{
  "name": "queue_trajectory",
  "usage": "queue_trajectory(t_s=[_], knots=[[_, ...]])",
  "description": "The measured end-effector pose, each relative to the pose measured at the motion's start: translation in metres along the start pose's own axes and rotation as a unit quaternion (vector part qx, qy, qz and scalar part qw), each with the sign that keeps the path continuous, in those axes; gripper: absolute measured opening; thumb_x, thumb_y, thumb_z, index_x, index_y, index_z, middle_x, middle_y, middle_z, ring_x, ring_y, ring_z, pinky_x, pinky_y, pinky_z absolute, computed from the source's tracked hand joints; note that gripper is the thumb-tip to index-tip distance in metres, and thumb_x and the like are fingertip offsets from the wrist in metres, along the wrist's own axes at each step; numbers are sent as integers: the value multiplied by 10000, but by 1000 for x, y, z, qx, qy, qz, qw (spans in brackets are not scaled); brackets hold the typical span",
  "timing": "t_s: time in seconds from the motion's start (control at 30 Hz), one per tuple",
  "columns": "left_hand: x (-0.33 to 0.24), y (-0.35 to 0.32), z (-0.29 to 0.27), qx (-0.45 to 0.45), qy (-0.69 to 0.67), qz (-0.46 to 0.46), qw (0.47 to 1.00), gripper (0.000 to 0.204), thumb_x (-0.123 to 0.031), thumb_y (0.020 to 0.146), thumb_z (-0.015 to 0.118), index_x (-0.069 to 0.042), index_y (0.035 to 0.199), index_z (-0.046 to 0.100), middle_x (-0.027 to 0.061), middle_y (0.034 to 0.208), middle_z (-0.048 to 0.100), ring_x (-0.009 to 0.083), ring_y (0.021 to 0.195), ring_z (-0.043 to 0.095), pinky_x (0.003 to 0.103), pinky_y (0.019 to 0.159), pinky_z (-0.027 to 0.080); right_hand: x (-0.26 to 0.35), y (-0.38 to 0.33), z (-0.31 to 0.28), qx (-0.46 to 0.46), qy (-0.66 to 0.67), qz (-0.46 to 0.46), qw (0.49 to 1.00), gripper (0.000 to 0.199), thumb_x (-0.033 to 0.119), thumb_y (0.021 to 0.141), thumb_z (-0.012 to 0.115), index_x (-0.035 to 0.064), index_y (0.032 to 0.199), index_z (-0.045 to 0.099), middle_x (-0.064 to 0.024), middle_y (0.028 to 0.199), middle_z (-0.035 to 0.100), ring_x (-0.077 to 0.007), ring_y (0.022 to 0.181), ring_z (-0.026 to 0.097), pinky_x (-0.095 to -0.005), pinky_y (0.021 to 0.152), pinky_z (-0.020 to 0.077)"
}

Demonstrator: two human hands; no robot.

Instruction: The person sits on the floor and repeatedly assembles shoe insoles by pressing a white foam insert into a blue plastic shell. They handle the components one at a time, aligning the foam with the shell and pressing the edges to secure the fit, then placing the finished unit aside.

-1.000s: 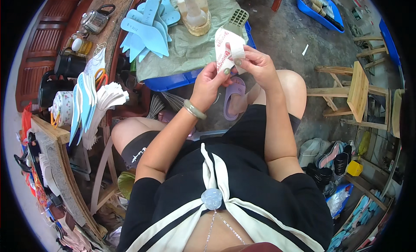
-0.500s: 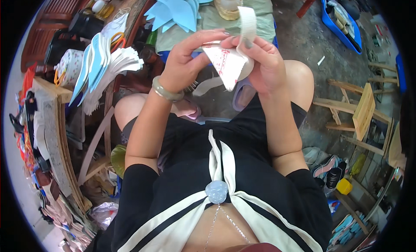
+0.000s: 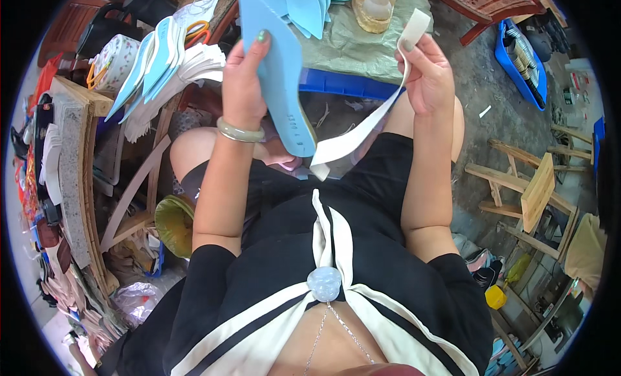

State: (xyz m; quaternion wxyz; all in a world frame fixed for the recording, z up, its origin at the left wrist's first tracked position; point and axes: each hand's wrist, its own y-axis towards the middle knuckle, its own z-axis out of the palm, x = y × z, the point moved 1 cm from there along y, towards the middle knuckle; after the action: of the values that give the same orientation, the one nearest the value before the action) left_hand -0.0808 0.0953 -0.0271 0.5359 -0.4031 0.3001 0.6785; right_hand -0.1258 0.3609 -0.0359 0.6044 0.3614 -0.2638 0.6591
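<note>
Left hand (image 3: 242,85) gripping blue shoe insole (image 3: 281,91) at upper centre, right hand (image 3: 427,75) pinching white strip (image 3: 362,127), possibly peeled backing, trailing toward centre.

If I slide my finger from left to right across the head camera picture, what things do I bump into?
Stack of light blue and white foam soles → left hand → light blue foam sole → long white strip → right hand → blue plastic crate → wooden stool.
</note>
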Motion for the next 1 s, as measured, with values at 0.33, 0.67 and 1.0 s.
queue_trajectory(t_s=[0.33, 0.67, 1.0], knots=[[-27, 35, -119, -193, -13, 178, 965, 313, -237, 940, 598, -12, 1151, 540, 103, 1074, 631, 213, 950, 638, 383, 822, 548, 23, 14, -12, -154, 12, -216, 964, 173, -22, 859, 608, -4, 1027, 574, -80, 913, 637, -173, 815, 631, -313, 738, 530], [-57, 10, -63, -110, 12, 192, 975, 278, -245, 925, 621, -59, 1102, 515, 79, 977, 624, 169, 851, 625, 308, 742, 526, 93, 23, -43, -199, -8, -294, 935, 291, -14, 858, 620, -65, 1140, 568, -98, 1062, 636, -176, 974, 610, -280, 842, 497], [-26, 2, -16, 21, -57, 29, 998, 238, -242, 912, 643, -60, 1053, 585, 30, 896, 642, 136, 775, 629, 285, 682, 519, 171, 45, 4, -77, -172, -271, 944, 259, 33, 897, 550, -39, 1142, 593, -87, 1024, 668, -180, 878, 651, -295, 804, 517]])
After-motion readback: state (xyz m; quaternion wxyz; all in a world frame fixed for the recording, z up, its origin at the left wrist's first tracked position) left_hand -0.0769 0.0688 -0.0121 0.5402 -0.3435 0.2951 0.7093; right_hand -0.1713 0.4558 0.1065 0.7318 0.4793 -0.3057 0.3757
